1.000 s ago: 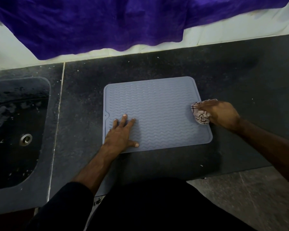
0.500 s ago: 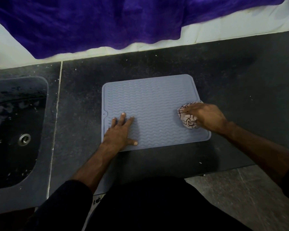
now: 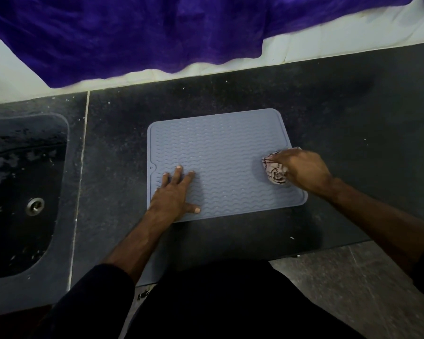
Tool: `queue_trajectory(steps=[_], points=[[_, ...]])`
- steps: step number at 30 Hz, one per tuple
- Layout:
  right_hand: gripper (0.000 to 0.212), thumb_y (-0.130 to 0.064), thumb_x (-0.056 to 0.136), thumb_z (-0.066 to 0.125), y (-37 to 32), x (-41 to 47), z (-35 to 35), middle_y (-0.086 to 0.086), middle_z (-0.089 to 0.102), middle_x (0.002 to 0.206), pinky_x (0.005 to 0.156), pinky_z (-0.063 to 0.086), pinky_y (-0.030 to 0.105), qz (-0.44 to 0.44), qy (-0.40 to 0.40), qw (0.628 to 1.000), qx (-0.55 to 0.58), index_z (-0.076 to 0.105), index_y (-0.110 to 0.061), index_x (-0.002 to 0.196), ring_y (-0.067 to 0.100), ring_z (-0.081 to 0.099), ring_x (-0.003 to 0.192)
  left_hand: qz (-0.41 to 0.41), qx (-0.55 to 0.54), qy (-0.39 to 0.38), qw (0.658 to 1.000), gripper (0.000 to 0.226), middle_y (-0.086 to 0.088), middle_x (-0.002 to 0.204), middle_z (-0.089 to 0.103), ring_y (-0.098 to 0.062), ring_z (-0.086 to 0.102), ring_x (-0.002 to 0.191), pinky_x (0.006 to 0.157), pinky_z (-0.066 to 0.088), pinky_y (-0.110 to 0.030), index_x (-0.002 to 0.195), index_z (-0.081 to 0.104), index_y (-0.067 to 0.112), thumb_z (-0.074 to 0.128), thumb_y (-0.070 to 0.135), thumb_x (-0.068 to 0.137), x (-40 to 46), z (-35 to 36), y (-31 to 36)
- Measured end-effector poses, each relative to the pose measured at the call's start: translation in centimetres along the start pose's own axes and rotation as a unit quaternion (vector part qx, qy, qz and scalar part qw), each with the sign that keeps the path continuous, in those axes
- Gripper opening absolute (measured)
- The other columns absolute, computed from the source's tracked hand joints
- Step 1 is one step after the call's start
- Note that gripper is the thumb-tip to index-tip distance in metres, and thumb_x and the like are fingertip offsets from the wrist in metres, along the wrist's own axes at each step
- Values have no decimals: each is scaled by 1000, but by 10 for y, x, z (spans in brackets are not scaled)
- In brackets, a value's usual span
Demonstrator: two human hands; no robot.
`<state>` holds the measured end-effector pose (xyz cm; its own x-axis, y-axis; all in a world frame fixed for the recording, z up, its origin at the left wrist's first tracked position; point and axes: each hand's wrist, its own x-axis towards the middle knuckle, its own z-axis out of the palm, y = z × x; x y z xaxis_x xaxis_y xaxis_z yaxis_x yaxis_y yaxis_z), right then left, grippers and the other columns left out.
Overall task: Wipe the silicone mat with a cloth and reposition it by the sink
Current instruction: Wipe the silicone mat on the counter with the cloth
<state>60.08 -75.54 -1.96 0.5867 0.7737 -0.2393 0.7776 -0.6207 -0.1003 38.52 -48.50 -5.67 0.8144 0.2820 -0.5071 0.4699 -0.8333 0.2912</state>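
Observation:
A grey-blue silicone mat (image 3: 225, 152) with wavy ridges lies flat on the dark counter (image 3: 340, 99), right of the sink (image 3: 20, 192). My left hand (image 3: 174, 194) presses flat on the mat's near left part, fingers straight and spread. My right hand (image 3: 304, 170) grips a crumpled white cloth with dark stripes (image 3: 275, 171) and holds it against the mat's right side, near the edge.
A purple fabric (image 3: 145, 33) hangs over the white wall behind the counter. The black sink has a metal drain (image 3: 35, 206) and is wet. A pale seam (image 3: 80, 182) runs between sink and counter. The counter's front edge meets the floor (image 3: 353, 289) at the lower right.
My right hand swept the cloth leftward onto the mat from its right edge, and now it sits a little further left. My left hand has stayed pressed in place.

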Motion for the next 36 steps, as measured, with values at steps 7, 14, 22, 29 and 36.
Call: queue_trajectory(steps=[7, 14, 22, 29, 36], points=[[55, -29, 85, 66, -9, -8, 7, 3, 46, 145, 112, 32, 39, -35, 7, 999, 13, 49, -21, 136, 21, 39, 136, -4, 4, 2, 1000, 112, 2, 160, -17, -34, -13, 146, 115, 11, -58, 152, -3, 37, 75, 51, 73, 1, 1, -2], [53, -25, 83, 69, 3, -7, 0, 7, 52, 139, 108, 36, 39, -12, 34, 999, 0, 53, -17, 133, 25, 46, 130, -5, 4, 0, 1000, 111, 2, 160, -18, -34, -13, 146, 113, 12, -59, 152, -3, 36, 75, 50, 74, 1, 1, 0], [52, -34, 86, 65, 10, -14, 7, 6, 50, 141, 110, 34, 42, 14, 21, 998, 66, 51, -19, 134, 25, 45, 131, -5, 1, 0, 1000, 112, 3, 160, -18, -33, -13, 146, 114, 11, -59, 152, -3, 38, 76, 50, 73, 0, 1, -2], [51, -23, 82, 71, -20, 1, 2, 8, 58, 132, 104, 40, 40, 0, 72, 994, 82, 56, -16, 130, 26, 51, 124, -5, 4, -8, 1000, 110, 0, 160, -18, -35, -13, 146, 115, 11, -59, 153, -2, 34, 75, 47, 75, -2, -4, 4], [54, -19, 82, 69, -41, 10, 21, 6, 47, 144, 113, 25, 35, -101, 29, 994, 26, 52, -17, 134, 22, 41, 135, 0, 2, -2, 1000, 108, 0, 160, -17, -34, -12, 146, 115, 12, -58, 153, -2, 33, 74, 48, 77, -5, -5, 3]])
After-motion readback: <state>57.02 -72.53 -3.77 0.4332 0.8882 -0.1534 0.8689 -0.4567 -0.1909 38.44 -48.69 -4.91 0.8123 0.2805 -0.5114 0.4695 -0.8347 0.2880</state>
